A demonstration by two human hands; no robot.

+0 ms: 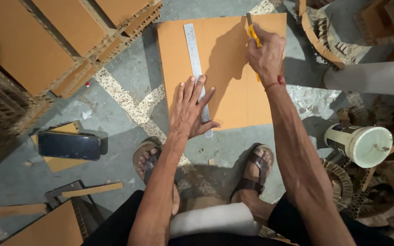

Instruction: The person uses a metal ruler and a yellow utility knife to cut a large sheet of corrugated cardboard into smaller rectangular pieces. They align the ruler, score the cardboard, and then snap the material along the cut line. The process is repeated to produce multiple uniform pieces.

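Observation:
An orange cardboard sheet (pixel 231 86) lies flat on the floor in front of my feet. A long metal ruler (pixel 194 54) rests on it, running away from me. My left hand (pixel 190 109) presses flat on the near end of the ruler, fingers spread. My right hand (pixel 265 54) grips a yellow utility knife (pixel 253 33) at the far right part of the sheet, its blade end pointing toward the sheet's far edge. A red thread circles my right wrist.
Stacks of orange honeycomb cardboard panels (pixel 46 41) fill the upper left. A black phone (pixel 69 146) lies on a cardboard scrap at left. A white bucket (pixel 361 145) lies on its side at right, amid corrugated offcuts (pixel 324 41). My sandalled feet (pixel 251 175) rest below the sheet.

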